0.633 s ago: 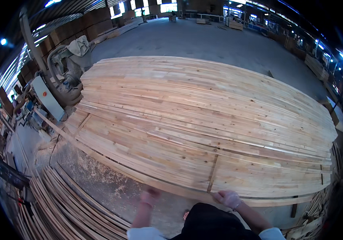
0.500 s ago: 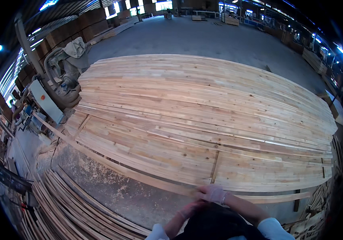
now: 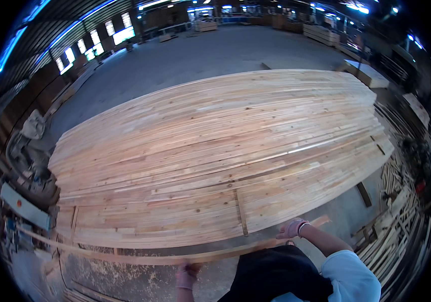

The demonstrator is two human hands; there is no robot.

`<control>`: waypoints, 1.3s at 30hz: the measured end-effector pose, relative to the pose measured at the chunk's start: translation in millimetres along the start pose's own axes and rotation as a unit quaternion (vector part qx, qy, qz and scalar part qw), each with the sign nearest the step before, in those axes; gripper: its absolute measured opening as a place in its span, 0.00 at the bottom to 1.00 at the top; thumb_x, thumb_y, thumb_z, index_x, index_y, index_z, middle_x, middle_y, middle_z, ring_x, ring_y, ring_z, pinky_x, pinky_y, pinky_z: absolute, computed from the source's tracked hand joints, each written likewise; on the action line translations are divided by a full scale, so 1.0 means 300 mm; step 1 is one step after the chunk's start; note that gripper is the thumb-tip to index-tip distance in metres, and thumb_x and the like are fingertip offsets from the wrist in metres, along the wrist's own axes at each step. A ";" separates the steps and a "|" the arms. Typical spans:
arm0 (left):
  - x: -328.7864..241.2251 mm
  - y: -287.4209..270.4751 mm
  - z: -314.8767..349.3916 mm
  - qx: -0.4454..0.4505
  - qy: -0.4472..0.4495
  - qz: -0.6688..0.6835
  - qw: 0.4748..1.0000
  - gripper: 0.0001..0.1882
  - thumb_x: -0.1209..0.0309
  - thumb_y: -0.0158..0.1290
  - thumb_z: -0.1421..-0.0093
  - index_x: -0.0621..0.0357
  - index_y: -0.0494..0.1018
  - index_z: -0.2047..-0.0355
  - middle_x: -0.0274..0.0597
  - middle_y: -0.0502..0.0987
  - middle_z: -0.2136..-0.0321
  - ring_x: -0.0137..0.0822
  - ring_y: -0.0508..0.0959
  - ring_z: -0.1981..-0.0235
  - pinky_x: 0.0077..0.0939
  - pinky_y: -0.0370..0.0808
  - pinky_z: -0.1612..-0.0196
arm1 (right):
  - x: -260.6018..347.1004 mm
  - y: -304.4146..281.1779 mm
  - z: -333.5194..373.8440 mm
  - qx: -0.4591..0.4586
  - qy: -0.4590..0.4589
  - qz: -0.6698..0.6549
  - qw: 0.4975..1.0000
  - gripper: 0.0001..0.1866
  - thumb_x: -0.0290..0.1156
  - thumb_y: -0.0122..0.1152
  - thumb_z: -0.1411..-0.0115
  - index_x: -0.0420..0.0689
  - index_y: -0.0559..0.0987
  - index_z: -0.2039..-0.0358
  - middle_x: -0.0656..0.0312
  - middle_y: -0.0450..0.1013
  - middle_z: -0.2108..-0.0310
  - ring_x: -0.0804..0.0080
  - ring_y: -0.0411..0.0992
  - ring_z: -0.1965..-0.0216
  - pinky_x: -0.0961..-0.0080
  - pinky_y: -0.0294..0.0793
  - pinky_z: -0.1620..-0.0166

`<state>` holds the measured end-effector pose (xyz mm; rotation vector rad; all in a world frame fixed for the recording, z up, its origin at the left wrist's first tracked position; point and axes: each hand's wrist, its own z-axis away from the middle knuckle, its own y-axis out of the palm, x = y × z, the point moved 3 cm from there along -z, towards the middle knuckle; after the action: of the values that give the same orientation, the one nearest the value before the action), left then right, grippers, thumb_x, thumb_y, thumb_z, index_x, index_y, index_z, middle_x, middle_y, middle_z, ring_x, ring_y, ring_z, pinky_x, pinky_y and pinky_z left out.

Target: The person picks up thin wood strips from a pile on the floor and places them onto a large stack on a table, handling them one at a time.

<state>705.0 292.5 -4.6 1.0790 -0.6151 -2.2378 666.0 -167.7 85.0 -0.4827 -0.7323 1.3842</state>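
Observation:
A long, thin wooden strip runs along the near side of a broad spread of pale boards, slightly bowed and blurred toward its right end. My left hand, in a pinkish glove and smeared a little by motion, is closed on the strip's near edge left of my body. Farther right, my gloved right hand grips the same strip from above, close to its right end. Its fingers are partly hidden. Dark crosspieces, such as one batten, lie across the boards.
Loose offcut strips are heaped at the right. Sawdust covers the floor at the near left. A grey cabinet and dusty machinery stand at the left. A pale stack lies at the far right.
My view has swung to the right. My hands, close together before, are now wide apart along the strip, the left one farther left and the right one nearer its right end.

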 end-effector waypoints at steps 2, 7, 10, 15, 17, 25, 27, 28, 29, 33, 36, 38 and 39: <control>-0.078 -0.034 -0.015 -0.003 0.028 0.068 0.997 0.21 0.53 0.53 0.43 0.55 0.70 0.57 0.41 0.77 0.65 0.42 0.80 0.66 0.41 0.80 0.63 | 0.026 -0.003 0.023 -0.005 -0.001 -0.076 0.997 0.30 0.61 0.46 0.45 0.51 0.79 0.57 0.57 0.76 0.58 0.56 0.73 0.55 0.60 0.70 0.52; 0.020 0.100 -0.019 0.066 -0.032 0.027 0.997 0.29 0.48 0.54 0.45 0.55 0.68 0.51 0.43 0.77 0.62 0.41 0.78 0.61 0.38 0.79 0.60 | 0.292 -0.034 -0.083 -0.077 -0.078 -0.110 0.988 0.23 0.56 0.53 0.46 0.54 0.80 0.60 0.57 0.77 0.64 0.60 0.75 0.60 0.66 0.72 0.56; 0.220 0.271 0.125 0.223 -0.182 -0.096 0.953 0.23 0.55 0.48 0.39 0.56 0.67 0.48 0.44 0.75 0.57 0.37 0.75 0.56 0.36 0.71 0.48 | 0.472 -0.042 -0.160 -0.085 -0.188 -0.182 0.961 0.21 0.53 0.56 0.47 0.56 0.78 0.58 0.57 0.77 0.63 0.59 0.75 0.60 0.67 0.72 0.56; 0.361 0.518 0.152 0.211 -0.127 -0.080 0.966 0.24 0.55 0.50 0.39 0.60 0.66 0.49 0.43 0.76 0.60 0.40 0.76 0.59 0.31 0.72 0.50 | 0.495 -0.088 -0.159 -0.112 -0.243 -0.242 0.933 0.21 0.51 0.56 0.47 0.52 0.77 0.58 0.56 0.77 0.66 0.55 0.75 0.62 0.64 0.72 0.59; 0.367 0.416 0.048 0.152 -0.137 -0.109 0.973 0.22 0.55 0.48 0.38 0.59 0.67 0.52 0.43 0.77 0.62 0.41 0.78 0.61 0.36 0.74 0.53 | 0.397 -0.069 -0.141 -0.134 -0.194 -0.172 0.957 0.20 0.50 0.54 0.46 0.50 0.78 0.61 0.54 0.77 0.68 0.52 0.75 0.63 0.61 0.73 0.59; 0.049 0.140 -0.007 -0.179 0.083 0.020 0.980 0.24 0.49 0.53 0.43 0.58 0.74 0.61 0.41 0.79 0.69 0.39 0.79 0.69 0.40 0.78 0.58 | -0.198 0.148 -0.104 0.069 -0.048 -0.139 0.987 0.24 0.52 0.51 0.47 0.47 0.80 0.63 0.53 0.77 0.65 0.55 0.75 0.60 0.61 0.71 0.55; -0.005 0.137 -0.001 -0.308 0.148 0.137 0.930 0.25 0.46 0.49 0.41 0.58 0.76 0.64 0.41 0.79 0.72 0.38 0.78 0.71 0.37 0.78 0.62 | -0.366 0.173 -0.131 0.074 -0.043 -0.204 0.975 0.23 0.52 0.51 0.47 0.47 0.80 0.62 0.53 0.77 0.65 0.57 0.75 0.58 0.62 0.71 0.52; 0.004 0.126 -0.001 -0.307 0.167 0.176 0.920 0.26 0.45 0.47 0.40 0.57 0.76 0.65 0.41 0.79 0.72 0.39 0.78 0.71 0.40 0.77 0.61 | -0.445 0.163 -0.157 0.086 -0.001 -0.245 0.966 0.24 0.52 0.53 0.47 0.48 0.80 0.60 0.55 0.77 0.63 0.58 0.74 0.58 0.64 0.71 0.52; 0.030 0.087 -0.012 -0.306 0.188 0.213 0.909 0.27 0.44 0.45 0.40 0.57 0.76 0.65 0.42 0.79 0.72 0.39 0.78 0.70 0.42 0.77 0.60 | -0.525 0.153 -0.187 0.099 0.040 -0.284 0.953 0.24 0.53 0.54 0.48 0.49 0.80 0.57 0.56 0.77 0.62 0.60 0.74 0.57 0.66 0.71 0.51; 0.340 0.178 -0.091 -0.382 0.081 0.176 0.904 0.34 0.40 0.33 0.37 0.56 0.78 0.72 0.42 0.79 0.77 0.43 0.77 0.75 0.46 0.75 0.58 | -0.843 0.097 -0.382 -0.005 0.089 -0.323 0.942 0.23 0.52 0.54 0.49 0.48 0.81 0.61 0.56 0.78 0.65 0.59 0.75 0.59 0.65 0.71 0.53; 0.647 0.456 -0.176 -0.378 -0.051 0.149 0.913 0.32 0.41 0.35 0.37 0.56 0.76 0.68 0.42 0.78 0.74 0.44 0.76 0.72 0.49 0.73 0.56 | -1.053 -0.069 -0.504 -0.010 0.089 -0.295 0.951 0.21 0.49 0.52 0.47 0.46 0.81 0.65 0.52 0.78 0.67 0.54 0.75 0.61 0.63 0.72 0.54; 0.807 0.661 -0.212 -0.356 -0.120 0.143 0.916 0.31 0.41 0.36 0.37 0.57 0.75 0.65 0.42 0.78 0.72 0.44 0.76 0.70 0.51 0.72 0.54 | -1.234 -0.066 -0.631 -0.038 0.102 -0.275 0.955 0.22 0.50 0.52 0.47 0.47 0.81 0.63 0.49 0.76 0.60 0.53 0.73 0.54 0.61 0.70 0.50; 0.856 0.762 -0.222 -0.339 -0.144 0.143 0.919 0.31 0.41 0.37 0.37 0.57 0.74 0.64 0.42 0.78 0.71 0.44 0.76 0.69 0.51 0.72 0.54 | -1.294 -0.150 -0.658 -0.005 0.117 -0.235 0.965 0.23 0.51 0.52 0.47 0.47 0.80 0.60 0.49 0.75 0.58 0.52 0.71 0.52 0.61 0.69 0.48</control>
<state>695.4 -55.7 -41.0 0.2924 -0.0660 -2.1030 828.3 -534.5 -90.6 -0.4361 -0.6108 0.8637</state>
